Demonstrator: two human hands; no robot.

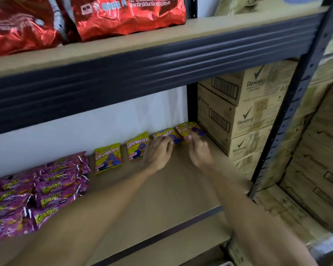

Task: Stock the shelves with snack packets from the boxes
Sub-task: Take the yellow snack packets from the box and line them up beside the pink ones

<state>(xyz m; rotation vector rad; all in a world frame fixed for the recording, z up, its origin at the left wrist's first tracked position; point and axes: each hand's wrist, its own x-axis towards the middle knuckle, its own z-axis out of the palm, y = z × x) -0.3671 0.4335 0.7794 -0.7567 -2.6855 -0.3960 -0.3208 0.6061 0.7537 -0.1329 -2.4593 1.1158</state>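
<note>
Lining up yellow snack packets along the shelf (161, 189) back: purple packets (37, 189) far left, two yellow packets (108, 157) standing free, left hand (158, 152) fingers spread on the third, right hand (199, 148) loosely open touching the fourth (186, 127). Next, probably: release, fetch more from the boxes.

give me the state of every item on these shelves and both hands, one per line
left hand: open, fingers on the third Crunchy packet
right hand: open, fingertips on the fourth Crunchy packet
first Crunchy packet: sealed, leaning against the back wall
second Crunchy packet: sealed, leaning against the wall
purple packets: sealed, piled lying down
red bags: sealed, on the upper shelf
Rexona boxes: closed, stacked
</note>
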